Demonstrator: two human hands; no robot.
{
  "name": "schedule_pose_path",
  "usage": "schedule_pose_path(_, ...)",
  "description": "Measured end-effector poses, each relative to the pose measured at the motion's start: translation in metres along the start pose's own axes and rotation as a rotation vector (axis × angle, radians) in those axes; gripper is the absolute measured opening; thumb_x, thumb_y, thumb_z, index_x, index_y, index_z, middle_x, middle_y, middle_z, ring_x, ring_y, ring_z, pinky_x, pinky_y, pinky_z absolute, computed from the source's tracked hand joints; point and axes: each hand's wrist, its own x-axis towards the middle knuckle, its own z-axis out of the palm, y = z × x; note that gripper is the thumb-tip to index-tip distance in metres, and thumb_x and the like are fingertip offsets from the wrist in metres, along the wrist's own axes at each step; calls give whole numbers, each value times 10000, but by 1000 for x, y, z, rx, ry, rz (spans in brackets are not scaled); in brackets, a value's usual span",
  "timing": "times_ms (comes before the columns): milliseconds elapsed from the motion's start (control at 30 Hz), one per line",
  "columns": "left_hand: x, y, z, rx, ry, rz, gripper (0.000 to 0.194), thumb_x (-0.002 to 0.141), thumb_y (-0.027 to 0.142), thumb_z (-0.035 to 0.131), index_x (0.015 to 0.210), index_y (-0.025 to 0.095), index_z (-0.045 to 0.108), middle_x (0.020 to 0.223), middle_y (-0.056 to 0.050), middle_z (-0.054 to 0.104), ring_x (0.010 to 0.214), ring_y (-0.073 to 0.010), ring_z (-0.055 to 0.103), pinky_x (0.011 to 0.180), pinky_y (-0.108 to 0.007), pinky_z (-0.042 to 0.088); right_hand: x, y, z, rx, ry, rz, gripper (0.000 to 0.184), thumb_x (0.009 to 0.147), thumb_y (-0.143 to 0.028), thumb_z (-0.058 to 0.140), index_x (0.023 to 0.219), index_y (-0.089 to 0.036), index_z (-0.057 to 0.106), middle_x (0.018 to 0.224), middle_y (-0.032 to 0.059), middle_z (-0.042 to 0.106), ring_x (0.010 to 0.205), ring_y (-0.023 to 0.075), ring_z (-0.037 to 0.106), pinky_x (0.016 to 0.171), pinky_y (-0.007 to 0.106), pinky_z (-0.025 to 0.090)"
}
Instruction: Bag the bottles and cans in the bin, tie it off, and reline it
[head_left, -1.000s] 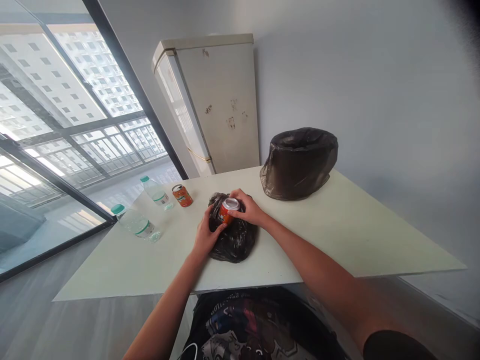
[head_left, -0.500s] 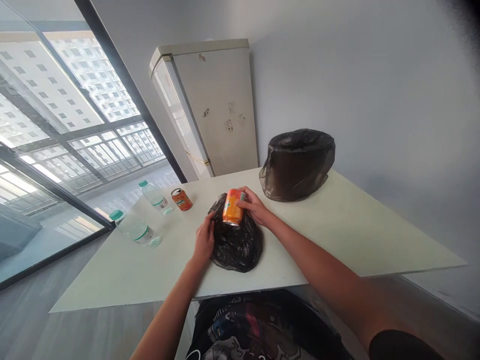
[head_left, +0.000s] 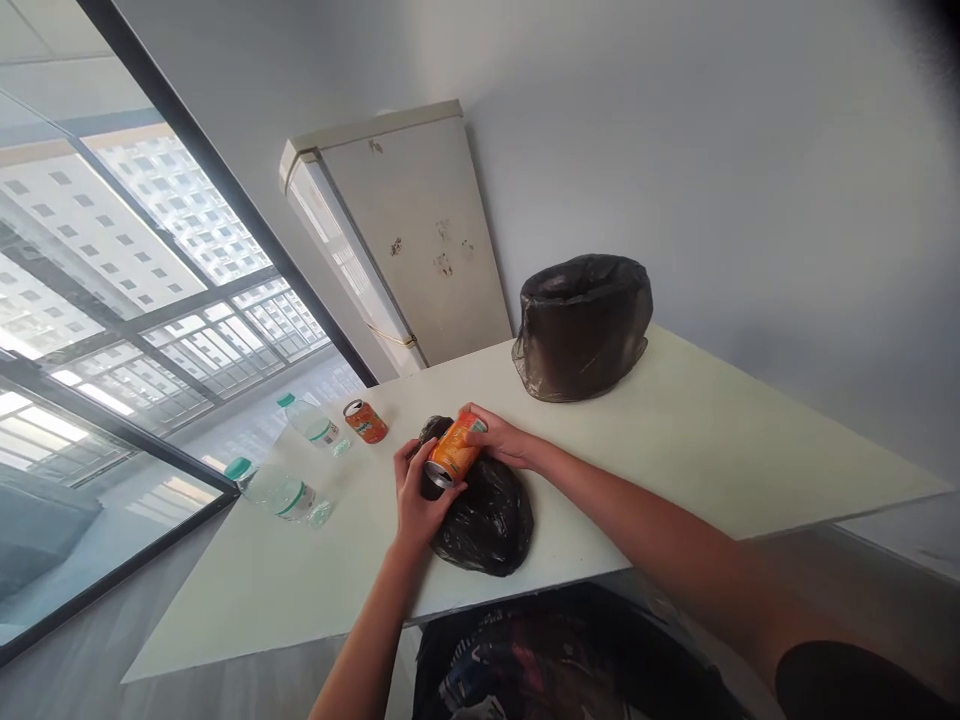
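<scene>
An orange soda can [head_left: 456, 447] is tilted over a crumpled black plastic bag [head_left: 487, 515] on the table. My right hand [head_left: 499, 437] grips the can's far end, with the thumb along its side. Around its near end, where the silver lid with a dark opening faces me, curl the thumb and fingers of my left hand [head_left: 420, 497]. Part of the bag is hidden behind the can and my hands. Another orange soda can [head_left: 365, 422] stands upright to the left, apart from both hands.
Two clear plastic bottles with green caps, one nearer [head_left: 281, 494] and one farther [head_left: 315, 425], lie on the pale table [head_left: 300, 590] at the left. A bin lined with a black bag [head_left: 585, 340] stands at the back right. Behind the table is a white fridge [head_left: 412, 230].
The can was upright, then lifted and turned over in my right hand; now it lies tilted with its lid toward me. My left hand let go and has closed on it again.
</scene>
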Motion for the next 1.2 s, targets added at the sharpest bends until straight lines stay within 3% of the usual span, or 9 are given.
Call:
schedule_pose_path(167,5,8,-7,9,70,88,669,796,478,904,1368,261,635,1495,-155,496,1393,-355,553,1154,-570,497,0,3,-2,-96,-88,4,763,573,-687,977,1034,-207,604,956,-1,643,881,175,591,780,268,439)
schedule_pose_path(267,7,13,-14,-41,193,106,648,798,478,886,1336,247,610,1505,-163,519,1407,-365,552,1179,-588,466,3,6,-10,-232,-132,-20,812,702,-857,795,1160,-208,628,1035,36,653,935,201,591,825,304,448)
schedule_pose_path(333,8,16,-23,-123,274,63,653,835,484,843,1372,243,562,1442,-163,590,1377,-354,590,1167,-571,481,8,9,-20,-524,-121,-13,744,760,-805,790,1183,-209,651,956,15,612,859,186,554,795,306,439)
schedule_pose_path(433,9,17,-45,-161,367,-24,669,852,469,817,1411,235,531,1335,-143,670,1286,-326,663,1128,-527,521,12,14,-33,-1113,-156,-67,505,763,-531,916,1069,-182,717,928,17,560,843,188,531,795,309,437)
schedule_pose_path(600,10,-5,-79,190,412,-361,656,772,534,858,1306,216,648,1243,-107,716,1140,-299,698,974,-443,584,11,18,-39,-1570,-212,-127,372,876,-331,834,1202,-170,759,1065,102,621,1019,266,600,935,368,452)
schedule_pose_path(700,5,-33,-88,219,338,-657,612,800,634,770,1217,195,681,1121,-108,750,1017,-295,723,855,-422,598,10,18,-41,-1602,-212,-131,364,910,-342,800,1229,-170,765,1081,118,636,1029,273,614,948,372,453)
schedule_pose_path(833,-5,-64,-93,336,279,-783,658,750,662,784,1189,188,663,1124,-135,756,1050,-337,731,943,-486,562,10,18,-45,-1545,-201,-123,345,885,-306,819,1198,-170,773,1072,120,638,1016,276,619,933,367,452)
schedule_pose_path(1067,-13,-77,-95,351,286,-797,786,741,647,827,1331,198,565,1237,-195,699,1200,-418,672,1041,-602,503,12,8,-40,-1264,25,-243,46,910,-222,689,877,-195,707,880,38,637,795,193,563,785,319,400)
schedule_pose_path(1200,-14,-71,-96,441,346,-566,926,762,629,818,1458,112,491,1406,-265,582,1386,-434,526,1150,-611,427,15,2,-35,-970,224,-307,54,887,-238,592,873,-218,641,832,-9,649,783,181,559,764,307,402)
